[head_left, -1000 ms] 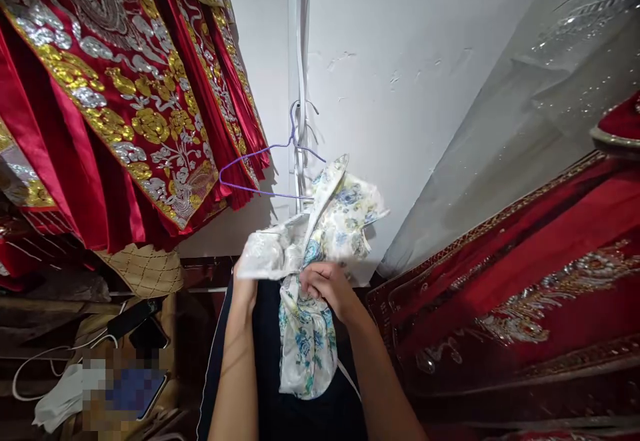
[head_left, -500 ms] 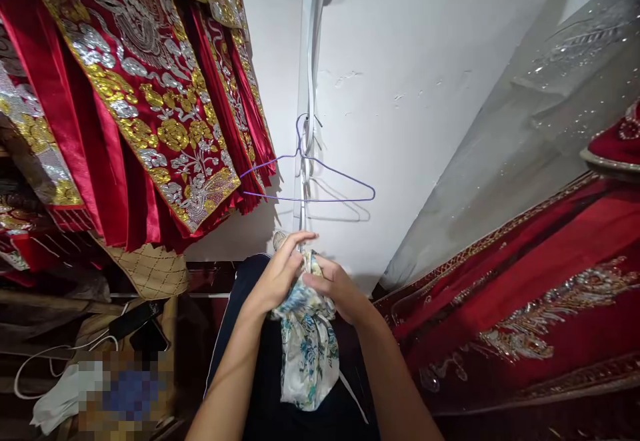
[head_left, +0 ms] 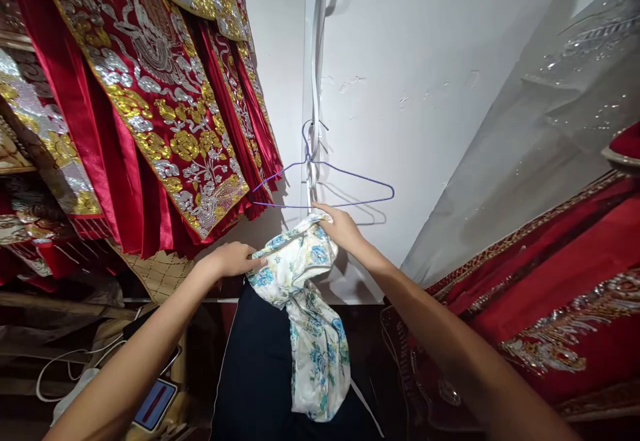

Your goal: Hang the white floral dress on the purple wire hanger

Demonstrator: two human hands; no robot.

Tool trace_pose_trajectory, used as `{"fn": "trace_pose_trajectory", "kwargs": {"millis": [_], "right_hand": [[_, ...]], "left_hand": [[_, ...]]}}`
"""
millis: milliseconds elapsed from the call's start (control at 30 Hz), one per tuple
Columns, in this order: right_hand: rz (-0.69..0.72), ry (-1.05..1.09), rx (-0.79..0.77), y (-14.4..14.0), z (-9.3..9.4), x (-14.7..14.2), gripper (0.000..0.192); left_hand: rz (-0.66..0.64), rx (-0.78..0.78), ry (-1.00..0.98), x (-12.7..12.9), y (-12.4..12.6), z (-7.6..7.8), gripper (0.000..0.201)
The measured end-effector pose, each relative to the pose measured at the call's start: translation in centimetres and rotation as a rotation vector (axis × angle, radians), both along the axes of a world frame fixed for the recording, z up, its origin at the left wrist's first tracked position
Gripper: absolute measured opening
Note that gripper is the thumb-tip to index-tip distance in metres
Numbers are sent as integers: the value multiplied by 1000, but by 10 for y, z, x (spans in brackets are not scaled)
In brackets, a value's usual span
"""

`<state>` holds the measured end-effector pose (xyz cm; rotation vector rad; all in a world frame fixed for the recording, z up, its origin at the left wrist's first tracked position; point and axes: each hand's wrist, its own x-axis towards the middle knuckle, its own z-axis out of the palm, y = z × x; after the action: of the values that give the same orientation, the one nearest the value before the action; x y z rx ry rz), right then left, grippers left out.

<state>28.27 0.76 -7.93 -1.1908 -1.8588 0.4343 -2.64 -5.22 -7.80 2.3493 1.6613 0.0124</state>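
The hands, together before, have spread apart, left hand [head_left: 231, 259] and right hand [head_left: 339, 226] gripping the floral cloth [head_left: 305, 308].

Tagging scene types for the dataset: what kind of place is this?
Probably a garment storeroom or costume rental shop. Red embroidered robes hang in a row at left, more red embroidered fabric lies at right, and a purple wire hanger hangs on the white wall, above both hands holding a floral garment.

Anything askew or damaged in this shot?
Two things. The purple wire hanger hangs tilted on the wall, its right end lower than its left. The white wall near it shows small chips or scuffs. The floral cloth, gripped by the left hand and right hand, is just bunched.
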Motion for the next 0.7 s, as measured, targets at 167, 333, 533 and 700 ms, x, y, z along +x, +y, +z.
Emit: {"fn": "trace_pose_trajectory", "kwargs": {"millis": [167,333,533,700], "right_hand": [[-46,30,60,1,7,32,35],[-26,-11,57,-9,25,40,27],[-104,-58,72,-13,24,38,30],[-78,9,81,-8,17,30,30]], "left_hand": [[137,162,82,-7,15,9,47],[230,428,-58,0,23,21,40],[222,402,7,2,13,21,38],[208,264,114,-8,-6,18,36]]}}
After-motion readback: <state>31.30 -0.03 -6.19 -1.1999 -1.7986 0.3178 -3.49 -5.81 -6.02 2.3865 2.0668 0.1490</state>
